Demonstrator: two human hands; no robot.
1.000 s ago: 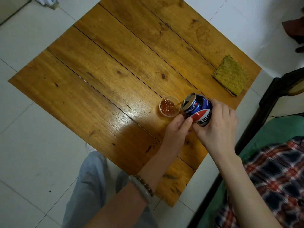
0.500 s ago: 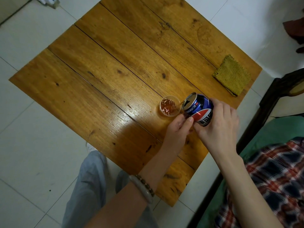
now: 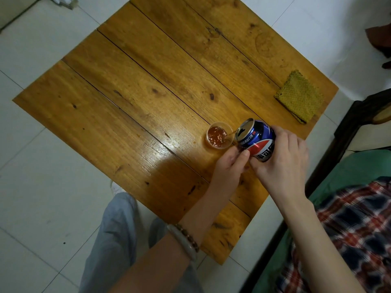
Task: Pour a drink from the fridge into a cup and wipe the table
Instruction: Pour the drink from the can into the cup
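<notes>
Barely any shift since half second ago: can (image 3: pixel 257 138) at same tilt, hands in same spots. Right hand (image 3: pixel 281 159) wraps can body, fingers curled round it. Left hand (image 3: pixel 228 168) curled, thumb tip pressed on can's lower side. Can tilted just right of cup (image 3: pixel 218 146), mouth at rim, thin brown stream running in. Cup on table (image 3: pixel 148 92), partly filled with bubbly brown drink (image 3: pixel 216 135). Green cloth (image 3: pixel 299 97) well right of cup, farther back.

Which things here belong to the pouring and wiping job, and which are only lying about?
For the job: the can, tilted in the right hand; the cup, taking the drink; the green cloth; the table.
Lying about: the plaid fabric; the dark object at top right.
</notes>
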